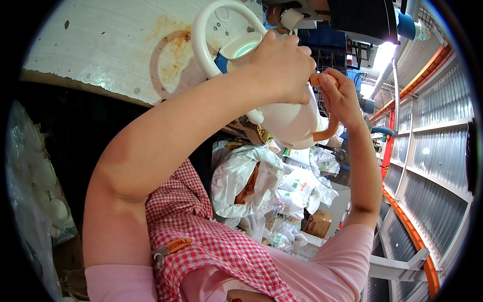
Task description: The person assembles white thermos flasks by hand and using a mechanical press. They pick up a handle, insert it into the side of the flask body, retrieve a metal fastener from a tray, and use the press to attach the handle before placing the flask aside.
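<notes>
Up in the middle of the head view is a white plastic vessel (pixel 289 123) with a thick white loop (pixel 200 38) and a pale opening on its far left side. A curved orange handle (pixel 327 132) stands out from its right side. My left hand (pixel 283 65) is closed over the upper part of the vessel, its fingers curled and partly hidden. At the right, my right hand (pixel 341 96) pinches the upper end of the orange handle, thumb and fingers pressed together. The middle of that handle runs behind the right hand.
A worn white table (pixel 105 43) with rust stains lies at the upper left. Below the vessel stands an open white bag (pixel 246 183) with orange-brown pieces, beside white sacks (pixel 297 189) and a cardboard box (pixel 318 223). Clear plastic bags (pixel 37 186) hold pale parts at left.
</notes>
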{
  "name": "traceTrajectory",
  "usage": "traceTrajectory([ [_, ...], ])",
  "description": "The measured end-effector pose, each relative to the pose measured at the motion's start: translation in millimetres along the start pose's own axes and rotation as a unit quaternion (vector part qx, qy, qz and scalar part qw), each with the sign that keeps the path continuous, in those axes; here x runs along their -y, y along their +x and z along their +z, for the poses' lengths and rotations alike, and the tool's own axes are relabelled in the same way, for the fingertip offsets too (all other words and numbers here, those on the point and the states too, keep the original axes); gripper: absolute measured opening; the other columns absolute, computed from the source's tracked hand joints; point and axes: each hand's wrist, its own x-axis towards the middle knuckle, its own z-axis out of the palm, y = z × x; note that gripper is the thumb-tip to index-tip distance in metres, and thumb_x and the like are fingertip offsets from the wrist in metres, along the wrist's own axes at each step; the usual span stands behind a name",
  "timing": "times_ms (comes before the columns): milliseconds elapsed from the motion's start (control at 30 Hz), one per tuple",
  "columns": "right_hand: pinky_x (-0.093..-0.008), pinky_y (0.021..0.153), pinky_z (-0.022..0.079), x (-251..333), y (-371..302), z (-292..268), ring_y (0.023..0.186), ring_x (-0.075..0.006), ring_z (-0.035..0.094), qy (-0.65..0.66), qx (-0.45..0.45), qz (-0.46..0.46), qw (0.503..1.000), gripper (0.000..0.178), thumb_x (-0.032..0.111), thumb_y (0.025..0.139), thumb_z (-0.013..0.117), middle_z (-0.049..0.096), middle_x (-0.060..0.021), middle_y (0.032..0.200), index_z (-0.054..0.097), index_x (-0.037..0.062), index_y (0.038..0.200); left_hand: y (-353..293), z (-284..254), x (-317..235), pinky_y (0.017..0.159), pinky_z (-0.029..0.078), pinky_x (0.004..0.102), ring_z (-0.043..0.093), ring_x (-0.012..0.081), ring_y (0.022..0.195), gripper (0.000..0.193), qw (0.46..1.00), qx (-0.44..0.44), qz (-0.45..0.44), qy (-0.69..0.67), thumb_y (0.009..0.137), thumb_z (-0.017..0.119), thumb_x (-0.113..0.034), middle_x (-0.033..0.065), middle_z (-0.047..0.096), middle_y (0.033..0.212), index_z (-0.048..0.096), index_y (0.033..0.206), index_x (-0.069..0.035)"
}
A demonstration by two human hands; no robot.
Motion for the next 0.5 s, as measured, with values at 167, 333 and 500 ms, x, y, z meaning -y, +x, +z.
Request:
traceTrajectory([
  [167, -0.0228, 0.051, 0.039, 2.7, 3.8, -2.8, 0.056, -0.0055, 0.046, -0.121, -0.021, -0.059, 0.991, 0.032, 0.034, 0.100, 0.062, 0.055, 0.0013, 0.068, 0.062, 0.0025, 0.096, 0.5, -0.8, 1.7, 0.095, 0.045, 0.0445, 0.057, 0.0192, 0.117, 0.047, 1.000, 0.012, -0.003, -0.007, 0.073, 0.077, -0.050, 0.0004, 0.066, 0.112, 0.076, 0.109, -0.019],
  [333, -0.0295, 0.063, 0.046, 2.9, 1.2, -4.0, 0.067, -0.0126, 0.051, -0.187, -0.041, -0.065, 0.979, 0.033, 0.033, 0.095, 0.068, 0.060, -0.0048, 0.076, 0.062, 0.0015, 0.098, 0.6, -4.1, 0.7, 0.096, 0.044, 0.0455, 0.055, 0.0194, 0.120, 0.050, 1.000, 0.026, 0.002, -0.010, 0.072, 0.078, -0.050, 0.0006, 0.065, 0.113, 0.074, 0.111, -0.019],
  [500, -0.0267, 0.058, 0.043, -1.8, 0.4, -1.1, 0.063, -0.0104, 0.048, -0.157, -0.048, -0.091, 0.982, 0.035, 0.037, 0.096, 0.068, 0.056, -0.0019, 0.071, 0.063, 0.0017, 0.097, -0.4, -4.1, 2.7, 0.094, 0.044, 0.0450, 0.056, 0.0195, 0.118, 0.050, 1.000, 0.018, 0.009, -0.003, 0.071, 0.078, -0.049, 0.0008, 0.065, 0.112, 0.074, 0.109, -0.017],
])
